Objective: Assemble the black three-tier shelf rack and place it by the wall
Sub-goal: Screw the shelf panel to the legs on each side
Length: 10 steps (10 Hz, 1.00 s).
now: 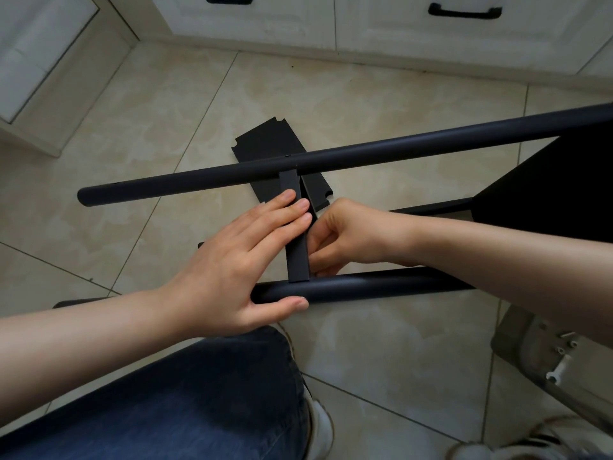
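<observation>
Fitting the crossbar [298, 257] between tubes [365, 287]: left grip [232, 260] presses it flat-fingered, right grip [345, 237] curled beside it, contents hidden; fastening likely next.

Home kitchen, seen from above: cream panelled drawer fronts [431, 31] with black bar handles [464, 12] line the far side above a pale plinth [365, 56]. Glossy beige, marble-patterned floor tiles [139, 134] with thin grout lines run up to a matching cabinet door [39, 61] at left.

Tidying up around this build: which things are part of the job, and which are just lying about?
Job: upper tube, lower tube, crossbar, black panel, shelf board, screw bag.
Just there: cabinet drawers, shoe.
</observation>
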{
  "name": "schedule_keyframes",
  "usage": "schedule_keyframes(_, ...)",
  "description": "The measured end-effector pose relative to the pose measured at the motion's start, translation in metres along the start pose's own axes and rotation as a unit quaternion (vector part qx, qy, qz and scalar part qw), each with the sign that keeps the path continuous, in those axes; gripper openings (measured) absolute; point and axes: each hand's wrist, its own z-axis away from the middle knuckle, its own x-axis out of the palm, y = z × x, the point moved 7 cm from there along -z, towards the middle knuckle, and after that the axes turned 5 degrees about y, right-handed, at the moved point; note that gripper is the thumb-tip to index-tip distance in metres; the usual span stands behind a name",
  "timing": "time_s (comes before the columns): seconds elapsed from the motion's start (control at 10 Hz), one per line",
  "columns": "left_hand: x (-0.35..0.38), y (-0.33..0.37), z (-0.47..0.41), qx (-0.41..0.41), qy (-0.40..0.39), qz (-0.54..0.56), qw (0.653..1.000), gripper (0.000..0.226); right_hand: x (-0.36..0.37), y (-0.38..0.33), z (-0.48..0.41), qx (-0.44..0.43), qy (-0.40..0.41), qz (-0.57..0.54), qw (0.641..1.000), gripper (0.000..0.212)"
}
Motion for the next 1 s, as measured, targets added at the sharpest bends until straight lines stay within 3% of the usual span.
schedule_keyframes(0.2, 0.0, 0.001, 0.0, -0.002, 0.001, -0.003, 1.0, 0.084, 0.0, 0.006, 0.001, 0.023, -0.04, -0.023, 0.999, 0.031)
schedule_keyframes(0.4, 0.0, 0.0, 0.0, -0.001, 0.002, 0.001, 1.0, 0.084, 0.006, 0.017, -0.005, 0.092, -0.095, -0.071, 0.989, 0.023)
schedule_keyframes(0.5, 0.0, 0.0, 0.0, -0.001, 0.0, 0.0, 1.0, 0.084, 0.011, 0.023, -0.005, 0.124, -0.132, -0.086, 0.98, 0.036)
schedule_keyframes(0.7, 0.001, -0.001, 0.001, 0.002, 0.002, 0.0, 1.0, 0.085, 0.009, 0.027, -0.005, 0.154, -0.154, -0.076, 0.973, 0.016)
schedule_keyframes(1.0, 0.002, -0.001, 0.001, -0.001, -0.003, 0.0, 1.0, 0.085, 0.01, 0.033, -0.008, 0.184, -0.144, -0.071, 0.97, 0.019)
